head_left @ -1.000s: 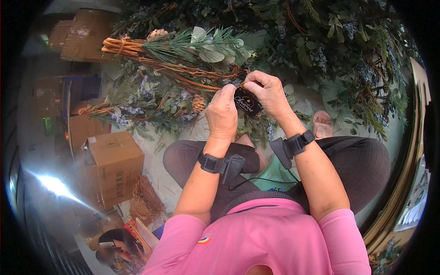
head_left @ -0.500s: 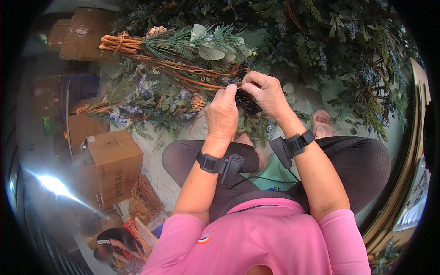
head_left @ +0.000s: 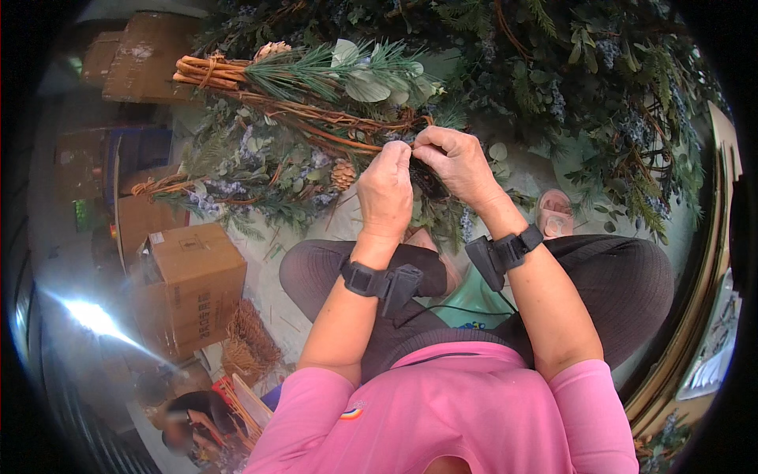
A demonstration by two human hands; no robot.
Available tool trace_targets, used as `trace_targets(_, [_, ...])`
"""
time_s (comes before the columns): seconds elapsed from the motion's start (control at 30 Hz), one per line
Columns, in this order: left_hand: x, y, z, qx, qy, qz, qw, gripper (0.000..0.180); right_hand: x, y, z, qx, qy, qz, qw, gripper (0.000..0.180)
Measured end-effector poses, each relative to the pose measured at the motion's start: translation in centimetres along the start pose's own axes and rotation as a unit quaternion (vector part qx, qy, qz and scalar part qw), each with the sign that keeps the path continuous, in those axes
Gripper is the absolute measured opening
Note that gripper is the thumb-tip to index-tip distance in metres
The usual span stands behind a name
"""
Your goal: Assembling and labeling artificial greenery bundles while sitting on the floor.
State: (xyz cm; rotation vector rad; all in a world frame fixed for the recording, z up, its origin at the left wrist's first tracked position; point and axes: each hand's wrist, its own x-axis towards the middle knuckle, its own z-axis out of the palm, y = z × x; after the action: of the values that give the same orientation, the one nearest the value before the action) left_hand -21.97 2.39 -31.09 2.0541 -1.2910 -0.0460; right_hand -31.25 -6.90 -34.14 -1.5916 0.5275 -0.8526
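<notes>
My left hand (head_left: 384,192) and my right hand (head_left: 462,167) meet at the near side of a brown twig wreath (head_left: 335,120), fingertips pinched close together. What they pinch is too small to make out. A dark tag (head_left: 430,186) hangs between and just below the hands, its face barely showing. Green pine sprigs (head_left: 304,77), pale round leaves (head_left: 367,87) and a pine cone (head_left: 272,50) dress the wreath's far side. Its twigs are bound in a bundle (head_left: 209,73) at the left.
Beneath lies another leafy piece with a pine cone (head_left: 343,174) and bluish berries (head_left: 229,188). A heap of dark greenery (head_left: 568,95) fills the far right. Cardboard boxes (head_left: 197,276) stand at left; flat cardboard (head_left: 722,150) lines the right. Another person (head_left: 197,423) is at lower left.
The dark tag has turned, so its printed face no longer shows. My left hand has shifted slightly right, closer to my right hand. The wreath has barely moved.
</notes>
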Motion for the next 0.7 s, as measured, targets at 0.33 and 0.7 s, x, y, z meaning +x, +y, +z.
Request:
trace_targets(0.33, [-0.01, -0.12, 0.2, -0.004, 0.003, 0.01, 1.0, 0.008, -0.02, 0.08, 0.06, 0.01, -0.01, 0.004, 1.0, 0.009])
trace_targets(0.7, [0.1, 0.25, 0.17, -0.05, -0.013, -0.047, 0.998, 0.011, 0.16, 0.57, 0.09, 0.229, -0.048, 0.15, 0.961, 0.009])
